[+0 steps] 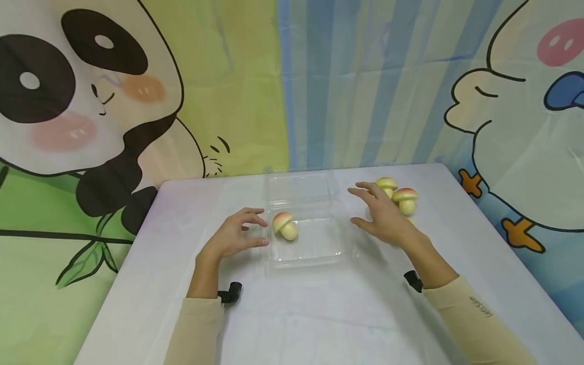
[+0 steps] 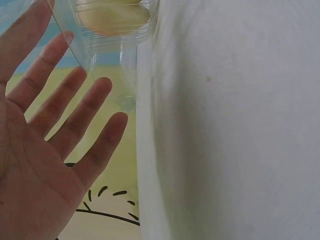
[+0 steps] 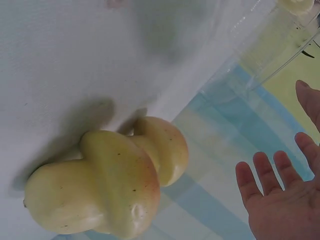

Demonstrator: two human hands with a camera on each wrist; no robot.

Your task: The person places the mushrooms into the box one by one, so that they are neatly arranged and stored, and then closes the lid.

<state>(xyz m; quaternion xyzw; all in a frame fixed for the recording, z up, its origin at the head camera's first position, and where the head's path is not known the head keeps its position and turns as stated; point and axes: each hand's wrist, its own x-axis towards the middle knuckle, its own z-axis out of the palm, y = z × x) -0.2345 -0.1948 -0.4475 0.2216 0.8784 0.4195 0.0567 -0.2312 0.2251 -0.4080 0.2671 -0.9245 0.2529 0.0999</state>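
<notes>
A clear plastic clamshell box (image 1: 315, 261) lies with its lid (image 1: 301, 187) folded back, away from the person. In its left part lies one toy mushroom (image 1: 285, 226) with a yellow and reddish cap. My left hand (image 1: 234, 233) is at the box's left wall, fingers spread and fingertips right at the rim; in the left wrist view they overlap the clear plastic (image 2: 107, 37). To the right of the box my right hand (image 1: 383, 215) hovers with fingers spread and holds nothing. Just beyond it are more toy mushrooms (image 1: 405, 201), one partly hidden by the hand.
A white cloth covers the table (image 1: 292, 314). Behind it hangs a printed curtain (image 1: 246, 91) with a panda and a white cartoon animal. Black wrist mounts (image 1: 231, 292) show at both sleeves.
</notes>
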